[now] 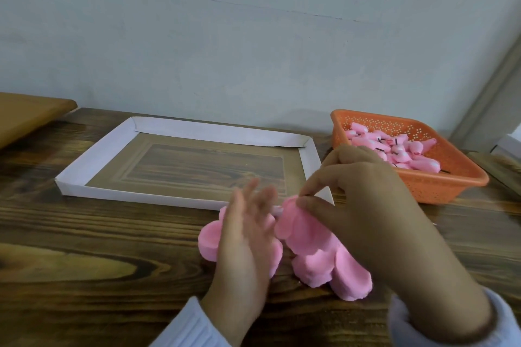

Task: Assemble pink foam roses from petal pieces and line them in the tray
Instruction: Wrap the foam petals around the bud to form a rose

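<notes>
Just in front of the tray [93,160], on the desk [84,248], I am starting a rose from the pink petal pieces [315,256]. No rose is lying in the tray yet, so this looks like an early step.

To do it well, I am judging that I should peel off one petal without creasing the soft foam. The other grip should be steadying the pile so the rest is not dragged along. Then I should wrap the petal snugly and evenly.

My right grip [363,194] is closing thumb and forefinger in a narrow pinch on the top edge of the petal piece nearest the tray. Its other fingers are curling loosely above.

My left grip [248,236] is released, with its fingers straight and spread over a second stack of petals [208,239] in front of the tray. It is blurred, so I cannot tell whether it is touching the foam.

To the right of the tray, an orange basket [439,186] is holding pink buds [408,155].
</notes>
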Demonstrator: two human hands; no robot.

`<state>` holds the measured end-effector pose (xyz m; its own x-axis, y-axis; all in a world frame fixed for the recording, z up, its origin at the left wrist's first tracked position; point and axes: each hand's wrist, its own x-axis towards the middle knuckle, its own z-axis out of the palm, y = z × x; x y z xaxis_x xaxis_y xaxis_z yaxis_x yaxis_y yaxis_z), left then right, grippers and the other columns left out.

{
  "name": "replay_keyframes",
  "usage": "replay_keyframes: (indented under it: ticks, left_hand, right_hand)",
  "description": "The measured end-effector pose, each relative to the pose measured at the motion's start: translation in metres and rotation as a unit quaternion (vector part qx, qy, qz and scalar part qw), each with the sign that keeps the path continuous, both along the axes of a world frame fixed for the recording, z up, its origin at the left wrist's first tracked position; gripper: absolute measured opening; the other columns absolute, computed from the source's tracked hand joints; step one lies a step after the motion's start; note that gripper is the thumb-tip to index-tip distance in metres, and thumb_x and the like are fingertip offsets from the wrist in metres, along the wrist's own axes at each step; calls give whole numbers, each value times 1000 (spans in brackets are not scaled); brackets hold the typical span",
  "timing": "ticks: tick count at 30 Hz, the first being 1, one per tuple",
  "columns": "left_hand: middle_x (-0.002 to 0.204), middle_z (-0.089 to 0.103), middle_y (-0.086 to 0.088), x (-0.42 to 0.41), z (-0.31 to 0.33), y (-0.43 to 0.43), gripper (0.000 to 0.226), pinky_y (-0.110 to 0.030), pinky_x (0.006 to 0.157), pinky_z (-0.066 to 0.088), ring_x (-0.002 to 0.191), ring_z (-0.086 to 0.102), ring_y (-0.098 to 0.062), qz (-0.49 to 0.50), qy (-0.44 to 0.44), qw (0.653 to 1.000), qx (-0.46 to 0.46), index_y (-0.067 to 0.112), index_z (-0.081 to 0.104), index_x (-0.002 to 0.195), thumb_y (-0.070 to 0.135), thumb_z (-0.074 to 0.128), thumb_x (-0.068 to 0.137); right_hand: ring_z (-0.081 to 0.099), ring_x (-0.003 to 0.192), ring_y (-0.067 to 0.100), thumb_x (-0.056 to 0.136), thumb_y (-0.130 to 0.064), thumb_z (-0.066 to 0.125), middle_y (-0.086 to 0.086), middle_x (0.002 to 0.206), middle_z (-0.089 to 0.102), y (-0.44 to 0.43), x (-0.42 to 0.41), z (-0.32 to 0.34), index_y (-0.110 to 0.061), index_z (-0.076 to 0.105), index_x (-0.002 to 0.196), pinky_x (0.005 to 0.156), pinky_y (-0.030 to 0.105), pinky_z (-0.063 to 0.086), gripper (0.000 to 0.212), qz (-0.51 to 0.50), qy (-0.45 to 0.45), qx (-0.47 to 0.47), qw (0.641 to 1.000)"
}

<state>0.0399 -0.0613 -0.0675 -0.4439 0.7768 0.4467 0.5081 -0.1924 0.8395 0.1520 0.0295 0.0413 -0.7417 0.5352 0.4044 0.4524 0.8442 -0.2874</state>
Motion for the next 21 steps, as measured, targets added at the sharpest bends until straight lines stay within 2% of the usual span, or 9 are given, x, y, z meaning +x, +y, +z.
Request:
replay_keyframes:
  ticks: [2, 4, 6, 9, 11, 15, 18, 19, 21]
  left_hand:
    - [134, 54, 13, -2, 6, 1, 56, -30, 107, 35, 129, 47, -6, -33, 16, 994, 102, 32, 47, 129, 39, 61, 75]
    - [134, 53, 11, -3, 15, 8, 78, -24, 103, 40, 131, 46, -11, -88, -61, 987, 121, 33, 32, 140, 20, 66, 71]
    - [127, 59, 5, -3, 20, 10, 94, -23, 90, 48, 117, 59, -14, -196, -131, 968, 86, 35, 22, 144, 5, 70, 70]
    - [98, 69, 11, -3, 21, 9, 102, -18, 76, 50, 87, 67, -4, -234, -153, 960, 32, 31, 17, 145, -11, 70, 69]
    - [80, 69, 11, -1, 23, 9, 95, -14, 70, 50, 73, 66, 0, -231, -155, 961, -9, 29, 22, 142, -9, 69, 69]
    - [103, 69, -4, -1, 21, 11, 82, -24, 81, 54, 97, 68, -17, -238, -151, 958, -43, 39, 35, 134, -1, 73, 72]
    - [104, 70, -6, -5, 22, 10, 78, -36, 77, 59, 92, 68, -34, -252, -155, 953, -65, 46, 43, 128, -2, 71, 75]
    - [104, 71, -4, -5, 24, 10, 77, -36, 75, 60, 89, 69, -34, -256, -159, 951, -68, 51, 45, 124, -2, 71, 75]
    - [107, 70, 8, -6, 23, 9, 78, -27, 73, 58, 90, 70, -21, -247, -154, 955, -66, 60, 47, 116, 1, 74, 72]
  right_hand:
    - [35, 95, 5, 83, -43, 66, -18, 87, 43, -3, 1, 7, -38, 71, 83, 91, 31, 28, 7, 21, -73, 6, 997]
    - [30, 92, 1, 85, -48, 63, -19, 86, 40, -10, -1, 7, -39, 70, 88, 86, 31, 23, 12, 46, -113, -4, 993]
    - [28, 89, 1, 85, -48, 62, -17, 83, 40, -14, -2, 4, -37, 70, 91, 83, 31, 22, 15, 62, -130, -14, 989]
    - [31, 86, 2, 84, -47, 63, -13, 80, 42, -14, 2, 1, -33, 72, 84, 84, 31, 22, 16, 73, -123, -43, 989]
    - [33, 89, 2, 82, -46, 64, -13, 80, 44, -13, 5, -1, -32, 72, 79, 85, 29, 22, 17, 84, -109, -60, 989]
    - [37, 96, 2, 78, -43, 63, -15, 75, 45, -9, 8, -8, -30, 71, 71, 84, 17, 22, 17, 104, -63, -63, 991]
    - [44, 87, 4, 77, -32, 73, -11, 72, 49, -4, 12, -13, -30, 70, 66, 76, 29, 29, 11, 108, -4, -81, 991]
    - [46, 83, 3, 77, -28, 76, -10, 71, 50, -2, 14, -15, -31, 69, 65, 73, 30, 29, 14, 106, 16, -89, 990]
    - [49, 79, 2, 77, -25, 78, -8, 76, 52, 0, 15, -18, -35, 65, 62, 70, 27, 30, 22, 99, 48, -98, 989]
